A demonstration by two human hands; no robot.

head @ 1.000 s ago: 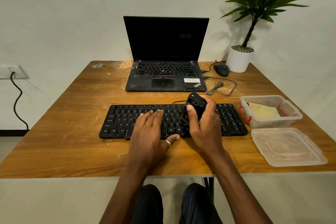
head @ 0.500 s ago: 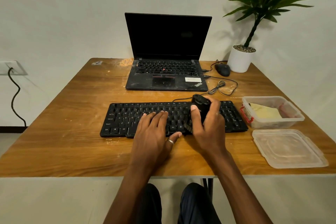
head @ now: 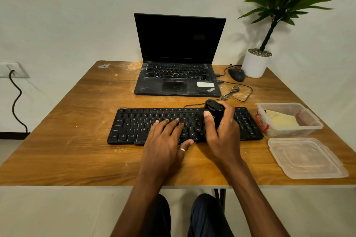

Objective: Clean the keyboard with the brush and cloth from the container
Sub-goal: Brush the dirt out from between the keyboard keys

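Note:
A black keyboard (head: 138,125) lies across the middle of the wooden table (head: 77,150). My left hand (head: 163,142) rests flat on its keys near the middle, fingers straight, a ring on one finger. My right hand (head: 221,136) grips a black brush (head: 213,110) upright over the keyboard's right half; the bristles are hidden behind the hand. A clear plastic container (head: 312,127) at the right holds a yellow cloth (head: 281,120).
The container's lid (head: 306,158) lies near the front right edge. An open black laptop (head: 179,57) stands behind the keyboard, with a mouse (head: 236,74), looped cables (head: 236,92) and a potted plant (head: 255,63) at the back right.
My right hand with the brush has moved rightward along the keyboard, and my left hand has slid right with it across the keys.

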